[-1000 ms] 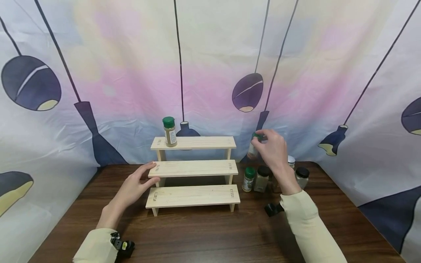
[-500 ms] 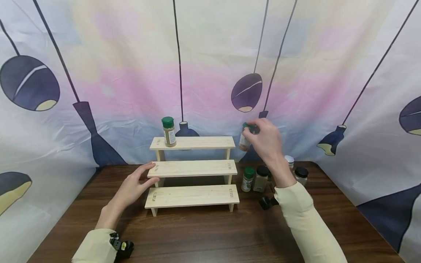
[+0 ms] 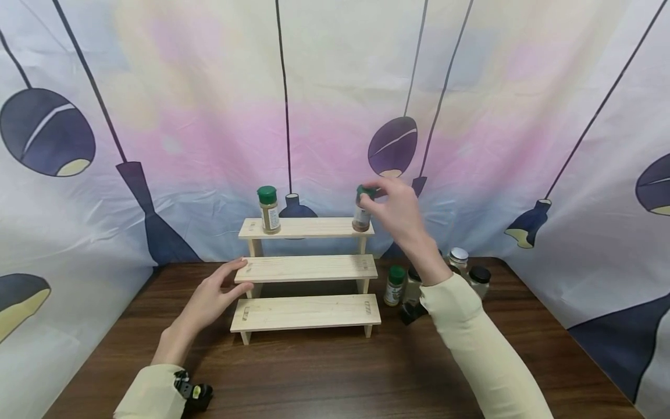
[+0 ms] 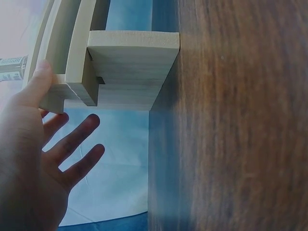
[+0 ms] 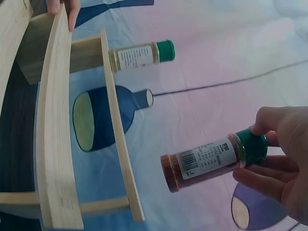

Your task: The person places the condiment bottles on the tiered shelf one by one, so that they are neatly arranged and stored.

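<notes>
My right hand (image 3: pixel 399 208) pinches the red spice jar (image 3: pixel 362 213) by its green cap, fingers curled round the lid. Right wrist view shows the jar (image 5: pixel 207 159) hanging clear of the top shelf (image 5: pixel 120 139), off its right end; in the head view I can't tell if it touches. My left hand (image 3: pixel 211 297) is relaxed, fingers straight. Left wrist view shows the thumb (image 4: pixel 36 86) against the left end of the wooden rack (image 3: pixel 307 272), other fingers spread free. Right forearm raised, left one low over the table (image 3: pixel 324 372). Another green-capped jar (image 3: pixel 269 209) stands at the top shelf's left. More jars (image 3: pixel 460 270) sit on the table right of the rack.
</notes>
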A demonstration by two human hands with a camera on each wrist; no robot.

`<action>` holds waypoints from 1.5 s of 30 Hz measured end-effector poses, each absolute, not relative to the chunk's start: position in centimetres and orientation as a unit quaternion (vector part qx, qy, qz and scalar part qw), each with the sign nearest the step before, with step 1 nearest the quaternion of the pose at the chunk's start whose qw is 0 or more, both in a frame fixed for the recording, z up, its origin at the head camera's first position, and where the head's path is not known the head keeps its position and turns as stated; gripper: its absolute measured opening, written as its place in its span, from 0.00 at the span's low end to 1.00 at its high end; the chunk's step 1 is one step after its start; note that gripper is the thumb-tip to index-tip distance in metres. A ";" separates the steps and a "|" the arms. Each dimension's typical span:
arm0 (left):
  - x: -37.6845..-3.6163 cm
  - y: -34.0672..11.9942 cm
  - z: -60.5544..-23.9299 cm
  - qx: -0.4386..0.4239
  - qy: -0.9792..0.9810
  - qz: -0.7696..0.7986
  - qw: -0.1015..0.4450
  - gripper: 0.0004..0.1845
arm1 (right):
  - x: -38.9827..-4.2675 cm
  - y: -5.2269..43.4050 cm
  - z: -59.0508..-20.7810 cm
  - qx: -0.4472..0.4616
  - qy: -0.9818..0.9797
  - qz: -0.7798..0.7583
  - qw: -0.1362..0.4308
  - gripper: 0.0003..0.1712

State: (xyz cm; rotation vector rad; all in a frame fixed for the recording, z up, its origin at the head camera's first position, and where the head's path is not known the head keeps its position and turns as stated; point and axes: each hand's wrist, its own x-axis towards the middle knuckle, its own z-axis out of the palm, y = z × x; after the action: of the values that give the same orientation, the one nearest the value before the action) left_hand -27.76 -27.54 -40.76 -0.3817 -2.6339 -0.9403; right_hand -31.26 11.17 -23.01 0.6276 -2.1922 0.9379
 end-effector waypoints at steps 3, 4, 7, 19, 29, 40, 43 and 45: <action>-27.7 -27.5 -40.7 -0.134 -0.921 -0.331 0.157 0.36 | -31.4 10.2 -22.7 0.253 -0.841 0.347 0.328 0.14; -27.7 -27.5 -40.7 -0.135 -0.920 -0.331 0.158 0.36 | -31.4 9.8 -22.6 0.255 -0.843 0.342 0.328 0.14; -27.7 -27.4 -40.6 -0.136 -0.920 -0.332 0.157 0.36 | -31.6 8.9 -22.4 0.259 -0.845 0.338 0.323 0.13; -27.9 -27.2 -40.5 -0.142 -0.919 -0.331 0.161 0.35 | -32.4 5.8 -21.8 0.259 -0.860 0.343 0.276 0.13; -28.0 -27.2 -40.6 -0.142 -0.918 -0.334 0.159 0.34 | -33.5 3.1 -21.5 0.263 -0.872 0.331 0.248 0.12; -27.8 -27.3 -40.6 -0.140 -0.919 -0.331 0.164 0.34 | -34.5 1.0 -21.3 0.267 -0.882 0.314 0.227 0.13; -27.7 -27.4 -40.6 -0.137 -0.920 -0.328 0.166 0.34 | -34.6 0.6 -21.3 0.270 -0.885 0.306 0.223 0.12; -27.6 -27.5 -40.6 -0.137 -0.920 -0.327 0.165 0.34 | -34.6 0.3 -21.3 0.271 -0.887 0.302 0.220 0.12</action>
State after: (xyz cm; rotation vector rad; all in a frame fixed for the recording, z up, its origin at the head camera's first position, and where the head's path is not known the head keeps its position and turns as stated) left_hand -27.61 -27.49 -40.64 -0.3897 -2.6211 -0.9326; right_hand -34.64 0.29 -21.25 0.7501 -2.4537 0.8348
